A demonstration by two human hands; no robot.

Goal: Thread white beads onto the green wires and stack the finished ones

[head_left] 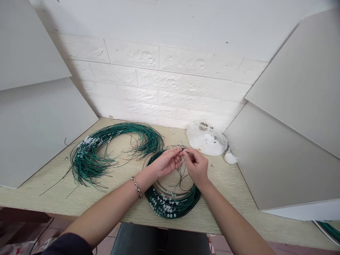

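Above a coil of thin green and black cords (190, 203) on the table, my left hand (168, 162) and my right hand (198, 165) meet fingertip to fingertip. Both pinch thin dark cord ends between thumb and forefinger, and a few loose ends hang below the right fingers. Small white beads (167, 205) are threaded along the near side of the coil. Exactly what the fingertips press on is too small to make out. To the left lies a second, looser bundle of green cords (138, 132), curved in an arc with white beads on it.
A clear plastic bag (217, 145) with small white pieces lies at the back right, beside a crumpled white piece (230, 157). White brick-patterned wall (159, 83) rises behind. Grey panels stand at the left (45, 127) and right (287, 152). More green cord (329, 230) shows at the right edge.
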